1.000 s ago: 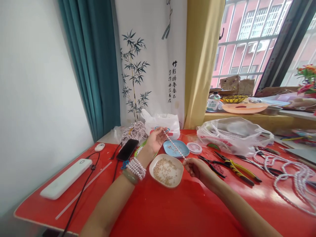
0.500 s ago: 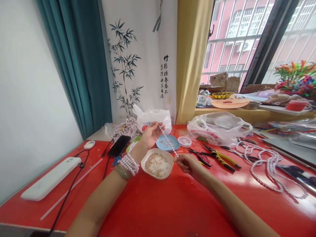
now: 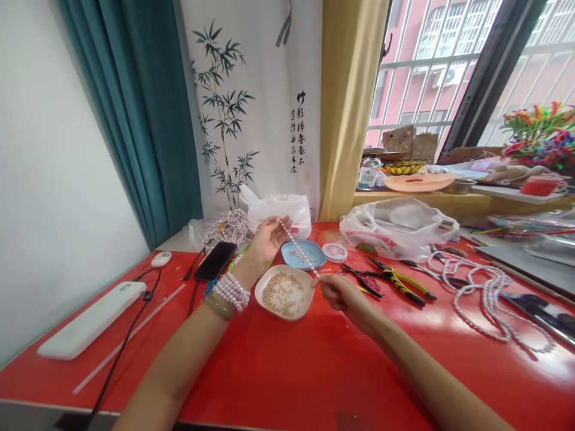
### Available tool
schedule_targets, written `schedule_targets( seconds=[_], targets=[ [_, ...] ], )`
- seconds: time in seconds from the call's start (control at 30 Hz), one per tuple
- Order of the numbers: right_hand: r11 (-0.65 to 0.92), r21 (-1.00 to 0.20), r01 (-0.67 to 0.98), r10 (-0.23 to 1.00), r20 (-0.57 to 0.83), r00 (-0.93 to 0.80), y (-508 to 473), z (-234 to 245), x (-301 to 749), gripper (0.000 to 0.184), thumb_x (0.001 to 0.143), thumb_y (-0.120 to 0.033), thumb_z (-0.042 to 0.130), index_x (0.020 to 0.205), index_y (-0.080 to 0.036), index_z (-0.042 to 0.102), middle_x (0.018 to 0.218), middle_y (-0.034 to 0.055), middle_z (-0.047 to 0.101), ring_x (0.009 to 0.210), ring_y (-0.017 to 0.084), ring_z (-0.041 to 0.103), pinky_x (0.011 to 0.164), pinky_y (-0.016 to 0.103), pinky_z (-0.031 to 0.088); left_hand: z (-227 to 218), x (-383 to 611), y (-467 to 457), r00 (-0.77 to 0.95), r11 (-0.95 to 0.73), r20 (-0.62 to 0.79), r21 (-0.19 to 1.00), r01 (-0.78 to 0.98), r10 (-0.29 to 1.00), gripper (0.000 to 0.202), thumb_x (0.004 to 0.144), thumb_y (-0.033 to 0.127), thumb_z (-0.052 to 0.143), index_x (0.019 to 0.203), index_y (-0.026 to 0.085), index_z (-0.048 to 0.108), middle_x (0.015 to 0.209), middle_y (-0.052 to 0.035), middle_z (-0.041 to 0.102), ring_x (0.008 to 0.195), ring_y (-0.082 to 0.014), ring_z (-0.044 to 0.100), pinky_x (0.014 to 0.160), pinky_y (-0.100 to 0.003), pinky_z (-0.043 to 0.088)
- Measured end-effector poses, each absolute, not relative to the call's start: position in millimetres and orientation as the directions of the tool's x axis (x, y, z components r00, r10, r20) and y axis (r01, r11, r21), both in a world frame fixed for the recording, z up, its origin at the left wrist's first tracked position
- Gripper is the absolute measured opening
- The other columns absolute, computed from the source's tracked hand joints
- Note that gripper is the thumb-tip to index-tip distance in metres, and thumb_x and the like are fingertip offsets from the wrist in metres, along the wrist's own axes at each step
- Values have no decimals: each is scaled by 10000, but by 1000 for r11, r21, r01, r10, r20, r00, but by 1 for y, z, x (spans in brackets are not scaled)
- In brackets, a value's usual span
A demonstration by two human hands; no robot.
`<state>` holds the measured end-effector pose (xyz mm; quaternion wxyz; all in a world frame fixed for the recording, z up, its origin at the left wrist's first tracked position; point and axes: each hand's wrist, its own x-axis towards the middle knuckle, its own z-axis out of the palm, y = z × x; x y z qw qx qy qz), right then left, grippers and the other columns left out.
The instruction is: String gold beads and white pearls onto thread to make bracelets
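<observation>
A short strand of pale pearl beads (image 3: 298, 248) is stretched slantwise between my hands. My left hand (image 3: 268, 240), fingers partly curled, pinches its upper end. The lower end sits between thumb and finger of my right hand (image 3: 333, 290). Just below the strand is a cream dish (image 3: 264, 303) with small gold and clear beads. Behind it lies a blue dish (image 3: 317, 254) holding small pieces. Several loops of pearl beads (image 3: 232, 291) and a jade-coloured bangle (image 3: 220, 307) circle my left wrist.
Pliers (image 3: 406, 286) and more strands of pearls (image 3: 487, 293) lie on the red table (image 3: 287, 371) to the right. A phone (image 3: 216, 261), a bead pile (image 3: 233, 228) and a white power strip (image 3: 92, 320) are leftward. Plastic bags (image 3: 395, 230) stand at the back.
My left hand has shifted slightly left and its fingers have opened out a little. The strand stays held between both hands. The whole view has moved slightly.
</observation>
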<state>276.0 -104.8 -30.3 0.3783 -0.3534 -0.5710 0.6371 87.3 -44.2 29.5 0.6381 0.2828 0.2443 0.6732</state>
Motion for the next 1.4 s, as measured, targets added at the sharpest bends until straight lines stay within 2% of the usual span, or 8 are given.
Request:
schedule_targets(
  seconds=[0.1,0.23,0.33,0.43,0.53,0.63,1.07,1.4],
  targets=[
    [-2,-995,-98,885,44,-463,-102,-34,276,293,849,-355,453,654,-143,507,468,-96,317,356,41,249,359,177,222,27,87,-43,-20,-60,66,700,-712,998,174,823,47,433,699,156,488,762,-44,672,663,-121,647,599,-214,496],
    [70,-988,-139,881,127,-456,-100,-35,274,305,848,-374,474,660,-138,521,611,-39,510,549,92,497,548,249,415,23,89,-42,1,-44,62,716,-696,998,159,807,47,463,692,152,490,769,-56,676,667,-131,650,628,-232,504],
    [84,-983,-165,870,153,-468,-101,-35,273,309,830,-362,499,613,-142,513,661,-18,545,657,119,525,644,288,418,18,93,-40,16,-32,59,728,-685,998,144,800,58,483,694,153,498,776,-59,677,678,-134,651,658,-243,506],
    [64,-980,-186,869,147,-473,-102,-38,273,332,837,-357,488,581,-146,489,585,-41,491,568,96,485,574,253,406,14,94,-38,27,-17,48,735,-678,998,141,800,66,489,688,151,503,786,-63,677,689,-133,651,683,-248,506],
    [3,-982,-188,870,96,-483,-99,-42,275,288,863,-354,460,687,-134,521,579,-55,476,461,63,439,463,209,385,11,93,-36,28,-12,43,733,-680,999,140,801,71,492,687,152,504,789,-57,677,695,-131,651,686,-243,507],
    [-60,-984,-167,864,32,-503,-95,-47,277,237,870,-335,460,810,-122,547,659,-34,529,475,57,473,443,197,406,10,91,-34,21,-12,36,729,-684,999,141,806,70,483,696,156,505,788,-50,675,697,-128,652,691,-244,507],
    [-66,-992,-111,869,-2,-495,-92,-53,271,242,859,-305,487,1027,-139,541,974,49,581,783,150,582,668,327,492,12,97,-39,17,41,-39,751,-660,999,143,795,59,504,681,144,519,687,-37,648,655,-123,638,656,-238,491],
    [-76,-990,-117,894,-16,-448,-94,-53,272,257,858,-304,489,1054,-143,530,1005,56,572,810,159,580,681,339,492,5,97,-39,60,40,0,743,-669,998,130,772,56,521,678,145,529,684,-32,643,657,-118,631,707,-252,495]
  ],
)
